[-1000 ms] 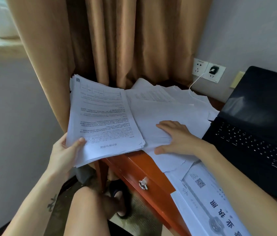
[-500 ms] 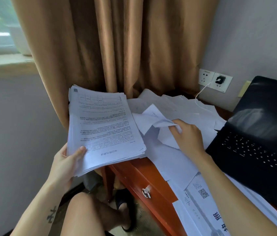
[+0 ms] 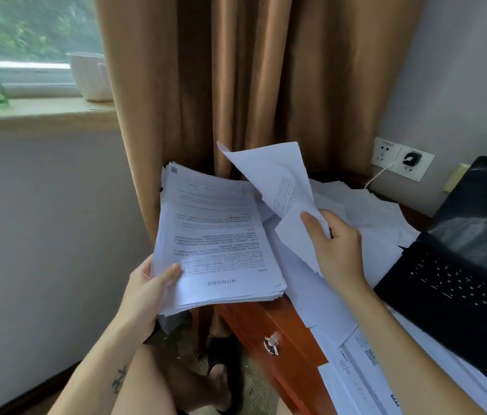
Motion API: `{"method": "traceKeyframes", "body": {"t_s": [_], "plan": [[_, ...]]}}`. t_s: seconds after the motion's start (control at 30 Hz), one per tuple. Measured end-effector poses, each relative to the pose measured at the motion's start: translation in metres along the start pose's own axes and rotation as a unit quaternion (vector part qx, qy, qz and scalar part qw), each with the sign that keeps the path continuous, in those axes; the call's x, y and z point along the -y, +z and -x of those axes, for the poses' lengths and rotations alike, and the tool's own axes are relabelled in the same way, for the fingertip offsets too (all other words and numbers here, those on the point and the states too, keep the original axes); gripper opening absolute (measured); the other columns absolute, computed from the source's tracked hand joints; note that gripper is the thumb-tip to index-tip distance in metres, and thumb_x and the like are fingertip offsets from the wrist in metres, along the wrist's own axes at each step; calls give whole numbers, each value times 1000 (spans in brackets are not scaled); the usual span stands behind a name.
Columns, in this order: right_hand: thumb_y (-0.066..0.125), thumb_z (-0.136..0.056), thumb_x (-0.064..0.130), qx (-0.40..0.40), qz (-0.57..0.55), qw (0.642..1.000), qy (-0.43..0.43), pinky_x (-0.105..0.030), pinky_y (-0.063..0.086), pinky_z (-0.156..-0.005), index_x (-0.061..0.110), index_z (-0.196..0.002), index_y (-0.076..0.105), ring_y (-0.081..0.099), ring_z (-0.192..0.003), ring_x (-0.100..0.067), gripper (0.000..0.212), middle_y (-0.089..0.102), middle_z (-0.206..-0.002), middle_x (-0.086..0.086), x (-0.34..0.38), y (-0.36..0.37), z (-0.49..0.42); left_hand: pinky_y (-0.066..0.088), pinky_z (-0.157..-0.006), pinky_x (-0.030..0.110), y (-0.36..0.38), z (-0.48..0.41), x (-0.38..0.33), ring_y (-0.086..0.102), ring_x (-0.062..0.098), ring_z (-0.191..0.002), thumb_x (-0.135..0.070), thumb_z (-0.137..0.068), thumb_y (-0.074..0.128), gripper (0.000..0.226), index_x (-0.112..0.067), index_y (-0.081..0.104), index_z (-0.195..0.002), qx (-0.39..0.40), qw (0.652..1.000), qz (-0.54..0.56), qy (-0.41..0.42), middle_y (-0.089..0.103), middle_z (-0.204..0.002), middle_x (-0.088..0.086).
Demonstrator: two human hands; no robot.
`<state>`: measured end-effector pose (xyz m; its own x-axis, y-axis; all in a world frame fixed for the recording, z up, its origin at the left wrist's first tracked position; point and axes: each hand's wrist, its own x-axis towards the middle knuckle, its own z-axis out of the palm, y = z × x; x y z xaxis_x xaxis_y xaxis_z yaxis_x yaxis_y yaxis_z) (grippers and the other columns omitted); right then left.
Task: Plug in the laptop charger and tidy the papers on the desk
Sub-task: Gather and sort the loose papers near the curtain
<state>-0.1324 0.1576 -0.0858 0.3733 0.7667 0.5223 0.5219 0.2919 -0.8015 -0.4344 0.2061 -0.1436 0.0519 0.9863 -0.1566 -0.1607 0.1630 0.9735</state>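
White loose sheets [image 3: 278, 184] hang crumpled in my right hand [image 3: 338, 250], pinched at their lower edge above the desk [image 3: 281, 333]. My left hand [image 3: 146, 283] grips the stack [image 3: 215, 235] by its near corner, thumb on top. Recommended: flatten the sheets, lay them square on the stack, clamp with the thumb. More papers [image 3: 371, 211] lie scattered beside the laptop [image 3: 461, 280]; the charger [image 3: 412, 159] sits in the wall socket [image 3: 422, 172].

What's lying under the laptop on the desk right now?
White sheets appear to slip beneath the laptop's left and near edges, so it sits at least partly on paper. How far they reach, and whether anything else lies underneath, is covered by the laptop.
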Motion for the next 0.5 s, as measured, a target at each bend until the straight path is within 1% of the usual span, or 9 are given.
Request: {"method": "traceKeyframes", "body": {"t_s": [0.07, 0.13, 0.17, 0.27, 0.3, 0.37, 0.4, 0.43, 0.5], "plan": [[68, -97, 26, 33, 50, 996, -71, -17, 40, -55, 16, -97, 75, 57, -65, 2, 12, 67, -74, 11, 0, 11, 7, 61, -83, 44, 1, 3, 0, 76, 26, -93, -9, -98, 70, 25, -27, 69, -115, 2, 1000, -7, -12, 80, -105, -1], [71, -93, 22, 74, 99, 980, -159, -7, 38, -63, 11, -102, 77, 56, -71, 12, 16, 66, -82, 19, -1, 22, 14, 61, -85, 47, -2, 6, 0, 76, 28, -96, -10, -99, 69, 24, -26, 69, -117, 6, 999, -17, -28, 80, -107, 0], [71, -92, 25, 109, 102, 972, -183, -5, 40, -69, 10, -104, 77, 58, -78, 13, 20, 66, -87, 21, -2, 27, 17, 61, -86, 48, -4, 8, 1, 76, 29, -98, -11, -100, 68, 23, -26, 69, -118, 9, 999, -20, -33, 80, -109, 1], [59, -90, 63, 276, 151, 937, -149, -16, 46, -90, 20, -111, 76, 61, -102, 1, 50, 70, -107, 16, -2, 36, 24, 59, -92, 52, -9, 12, 1, 76, 29, -101, -16, -104, 61, 22, -30, 73, -117, 22, 998, -25, -48, 79, -114, 4], [50, -88, 73, 326, 184, 917, -137, -18, 42, -97, 25, -116, 74, 57, -112, 1, 60, 68, -116, 17, -7, 36, 26, 58, -96, 53, -9, 13, 0, 75, 30, -103, -17, -105, 59, 24, -33, 74, -115, 28, 998, -23, -57, 78, -115, 3], [34, -91, 80, 387, 196, 895, -102, -16, 31, -108, 31, -125, 69, 46, -127, 5, 69, 60, -133, 20, -15, 35, 30, 57, -97, 55, -9, 14, -1, 75, 31, -104, -27, -105, 57, 24, -36, 76, -116, 30, 996, -10, -78, 78, -116, 0], [31, -93, 78, 392, 187, 897, -79, -13, 26, -110, 30, -128, 67, 42, -131, 6, 70, 57, -138, 18, -19, 34, 30, 58, -92, 52, -9, 14, -1, 75, 30, -101, -39, -106, 54, 25, -34, 75, -118, 20, 995, 3, -94, 79, -114, 0], [34, -96, 72, 378, 189, 903, -71, -9, 22, -109, 27, -129, 68, 42, -132, 4, 65, 57, -139, 16, -21, 33, 28, 58, -85, 47, -10, 13, -1, 76, 29, -98, -53, -106, 47, 38, -30, 74, -120, 6, 993, 20, -115, 79, -113, 1], [50, -101, 50, 321, 235, 913, -90, -5, 17, -105, 23, -126, 70, 47, -131, -6, 41, 61, -135, 10, -25, 29, 23, 54, -78, 42, -11, 10, 0, 76, 28, -95, -70, -102, 36, 61, -25, 73, -121, 11, 987, 55, -152, 79, -111, 4]]}}
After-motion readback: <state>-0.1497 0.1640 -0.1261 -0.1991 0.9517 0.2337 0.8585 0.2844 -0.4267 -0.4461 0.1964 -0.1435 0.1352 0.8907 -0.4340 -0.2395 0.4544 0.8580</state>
